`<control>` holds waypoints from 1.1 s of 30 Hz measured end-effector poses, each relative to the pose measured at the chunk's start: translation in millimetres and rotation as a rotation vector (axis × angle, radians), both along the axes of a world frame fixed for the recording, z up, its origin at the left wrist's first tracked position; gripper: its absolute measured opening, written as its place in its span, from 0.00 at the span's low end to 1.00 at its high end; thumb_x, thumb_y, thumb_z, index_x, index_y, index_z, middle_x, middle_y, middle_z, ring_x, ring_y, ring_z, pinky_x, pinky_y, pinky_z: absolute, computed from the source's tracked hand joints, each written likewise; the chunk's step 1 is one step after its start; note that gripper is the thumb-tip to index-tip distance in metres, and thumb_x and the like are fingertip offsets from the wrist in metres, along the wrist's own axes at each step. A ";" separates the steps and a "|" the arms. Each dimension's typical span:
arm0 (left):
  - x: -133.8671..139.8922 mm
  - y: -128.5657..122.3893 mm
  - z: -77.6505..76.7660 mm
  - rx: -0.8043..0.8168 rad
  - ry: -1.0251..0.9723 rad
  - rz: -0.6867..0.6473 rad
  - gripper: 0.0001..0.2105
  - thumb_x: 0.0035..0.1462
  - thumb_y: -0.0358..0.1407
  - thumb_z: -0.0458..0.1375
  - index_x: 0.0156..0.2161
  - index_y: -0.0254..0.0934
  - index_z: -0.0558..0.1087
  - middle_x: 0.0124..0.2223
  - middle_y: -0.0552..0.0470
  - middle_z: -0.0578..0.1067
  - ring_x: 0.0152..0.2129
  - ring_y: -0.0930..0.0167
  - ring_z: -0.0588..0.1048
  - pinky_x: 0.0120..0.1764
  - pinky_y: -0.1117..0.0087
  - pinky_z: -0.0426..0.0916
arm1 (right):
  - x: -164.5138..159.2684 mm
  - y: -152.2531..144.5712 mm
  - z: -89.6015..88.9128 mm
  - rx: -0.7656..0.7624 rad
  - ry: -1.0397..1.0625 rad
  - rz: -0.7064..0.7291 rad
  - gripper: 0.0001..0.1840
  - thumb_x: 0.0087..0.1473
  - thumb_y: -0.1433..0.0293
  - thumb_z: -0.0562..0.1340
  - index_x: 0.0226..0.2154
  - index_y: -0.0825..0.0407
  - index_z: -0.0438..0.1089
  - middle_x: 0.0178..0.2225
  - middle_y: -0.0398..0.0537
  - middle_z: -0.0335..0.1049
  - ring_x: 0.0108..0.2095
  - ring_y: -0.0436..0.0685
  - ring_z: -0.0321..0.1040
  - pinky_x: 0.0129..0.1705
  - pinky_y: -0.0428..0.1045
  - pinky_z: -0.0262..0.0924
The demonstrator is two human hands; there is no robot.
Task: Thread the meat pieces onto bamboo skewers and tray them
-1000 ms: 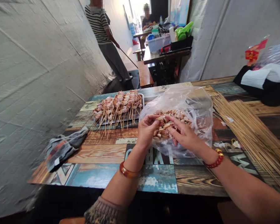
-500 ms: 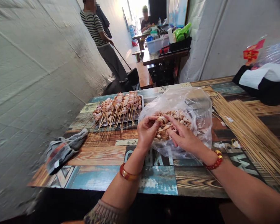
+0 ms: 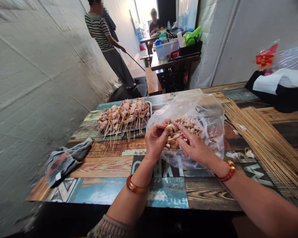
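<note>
Over an open clear plastic bag [image 3: 215, 132], my two hands meet at a pale garlic clove [image 3: 171, 127]. My left hand [image 3: 155, 138] pinches the clove between thumb and fingertips. My right hand [image 3: 192, 142] is closed, its index finger reaching to the same clove. A thin bamboo skewer [image 3: 227, 190] shows below my right forearm, in line with that hand; the grip on it is mostly hidden. Many loose garlic cloves [image 3: 188, 124] with pinkish-tan skins lie in the bag under my fingers.
Left of the bag, loaded skewers [image 3: 129, 112] are piled on a metal tray [image 3: 151, 107], sticks toward me. A bundle of bare bamboo sticks [image 3: 265, 138] lies at right. A grey cloth [image 3: 67, 162] is at the left edge. Behind, a person [image 3: 109, 43] holds a long handle.
My hands stay at the clove with hardly any movement. The view has shifted slightly. In the background, the standing person's long-handled tool has moved to the right.
</note>
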State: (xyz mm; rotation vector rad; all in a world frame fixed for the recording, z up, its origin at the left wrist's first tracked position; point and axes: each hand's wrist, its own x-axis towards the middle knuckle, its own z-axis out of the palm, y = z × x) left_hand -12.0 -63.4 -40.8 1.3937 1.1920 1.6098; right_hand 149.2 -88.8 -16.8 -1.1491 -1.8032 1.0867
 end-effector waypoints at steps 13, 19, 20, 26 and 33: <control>1.4 -3.5 1.7 0.073 0.110 -0.009 0.06 0.49 0.36 0.65 0.30 0.37 0.75 0.34 0.50 0.76 0.33 0.70 0.75 0.38 0.69 0.70 | 0.3 0.1 -0.6 -0.004 0.033 0.014 0.33 0.58 0.70 0.53 0.66 0.51 0.53 0.21 0.41 0.61 0.19 0.52 0.58 0.23 0.47 0.58; 3.1 -2.4 -0.1 -0.004 0.002 -0.016 0.08 0.47 0.37 0.67 0.30 0.36 0.74 0.33 0.51 0.76 0.32 0.71 0.75 0.38 0.70 0.71 | -0.4 0.9 -3.9 0.030 0.033 0.015 0.31 0.58 0.70 0.53 0.64 0.49 0.56 0.22 0.42 0.62 0.20 0.52 0.60 0.24 0.47 0.60; 3.6 -2.5 0.2 -0.026 -0.033 -0.017 0.09 0.46 0.37 0.67 0.30 0.36 0.74 0.32 0.51 0.76 0.31 0.72 0.75 0.38 0.70 0.71 | -0.8 0.8 -4.6 0.040 0.028 0.005 0.31 0.58 0.70 0.53 0.64 0.49 0.56 0.22 0.42 0.62 0.21 0.52 0.61 0.24 0.48 0.61; 5.2 -5.1 2.4 -0.064 -0.086 -0.019 0.10 0.45 0.38 0.68 0.30 0.34 0.74 0.32 0.50 0.78 0.29 0.72 0.76 0.36 0.70 0.72 | -4.5 -1.2 -6.4 0.085 0.020 -0.027 0.28 0.59 0.71 0.52 0.62 0.50 0.58 0.25 0.44 0.67 0.25 0.53 0.65 0.28 0.48 0.63; 6.4 -5.2 -1.7 -0.011 -0.059 -0.035 0.09 0.46 0.37 0.68 0.31 0.35 0.75 0.34 0.49 0.78 0.30 0.71 0.76 0.37 0.70 0.73 | -5.1 0.3 -14.1 0.174 0.049 -0.044 0.24 0.61 0.71 0.51 0.60 0.52 0.58 0.30 0.46 0.69 0.29 0.53 0.69 0.31 0.48 0.64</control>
